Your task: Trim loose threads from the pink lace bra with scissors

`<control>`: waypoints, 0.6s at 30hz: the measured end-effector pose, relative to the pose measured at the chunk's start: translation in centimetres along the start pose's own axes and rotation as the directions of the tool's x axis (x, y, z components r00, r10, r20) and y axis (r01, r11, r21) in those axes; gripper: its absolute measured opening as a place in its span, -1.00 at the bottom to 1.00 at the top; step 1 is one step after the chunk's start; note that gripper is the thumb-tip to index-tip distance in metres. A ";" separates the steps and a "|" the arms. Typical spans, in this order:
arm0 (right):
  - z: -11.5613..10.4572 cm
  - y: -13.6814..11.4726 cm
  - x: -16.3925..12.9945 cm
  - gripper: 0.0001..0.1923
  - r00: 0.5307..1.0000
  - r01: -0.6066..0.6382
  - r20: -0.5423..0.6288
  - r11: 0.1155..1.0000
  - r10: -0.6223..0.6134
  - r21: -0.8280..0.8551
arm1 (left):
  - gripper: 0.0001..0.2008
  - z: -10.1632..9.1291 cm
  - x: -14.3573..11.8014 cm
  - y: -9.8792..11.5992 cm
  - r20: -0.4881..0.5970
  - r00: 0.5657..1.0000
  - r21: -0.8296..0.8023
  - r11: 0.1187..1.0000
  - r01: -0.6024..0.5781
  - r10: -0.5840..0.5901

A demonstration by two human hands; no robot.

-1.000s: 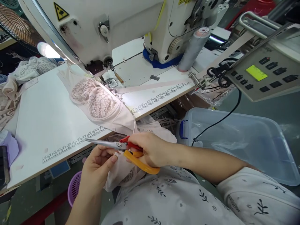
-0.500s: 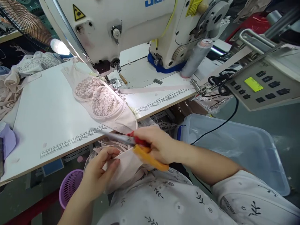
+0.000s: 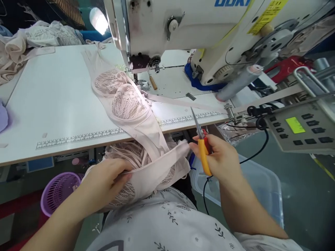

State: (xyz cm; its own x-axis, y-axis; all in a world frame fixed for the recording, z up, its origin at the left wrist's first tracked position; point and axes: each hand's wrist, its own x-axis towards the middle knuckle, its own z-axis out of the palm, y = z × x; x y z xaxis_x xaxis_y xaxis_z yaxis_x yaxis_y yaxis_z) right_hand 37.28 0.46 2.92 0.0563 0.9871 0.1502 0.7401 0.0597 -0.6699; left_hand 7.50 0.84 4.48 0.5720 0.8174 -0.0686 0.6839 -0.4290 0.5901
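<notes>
Pink bra (image 3: 149, 174) lies over the lap just below the edge of the table (image 3: 57, 94), its band drawn out slantwise from the left hand (image 3: 107, 179) towards the right hand (image 3: 222, 158). Half a second ago the scissors (image 3: 203, 153) slanted across the cloth; now they point up beyond the band's end, blades seemingly together and clear of it. That suggests any snipping has paused while the band is straightened. Left thumb and forefinger are closed in a pinch on the band. Right fingers curl round the scissors' handles; whether their tips also grip the blurred band end, I cannot tell. Compared with earlier, the hands are wider apart, while another bra (image 3: 128, 104) stays at the sewing machine (image 3: 188, 24).
</notes>
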 end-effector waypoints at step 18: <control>4.2 -4.5 -0.2 -0.75 0.742 0.231 0.535 0.904 -0.403 0.361 | -0.87 -1.9 -0.9 -0.6 0.117 0.946 0.265 0.909 -0.323 0.302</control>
State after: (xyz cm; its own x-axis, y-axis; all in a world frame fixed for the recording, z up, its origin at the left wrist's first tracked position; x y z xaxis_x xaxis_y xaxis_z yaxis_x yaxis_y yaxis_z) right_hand 31.12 0.65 2.81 -0.6157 0.7880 -0.0077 0.4401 0.3358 -0.8328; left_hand 5.74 1.05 5.69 0.8008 0.5987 0.0194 0.5565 -0.7556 0.3456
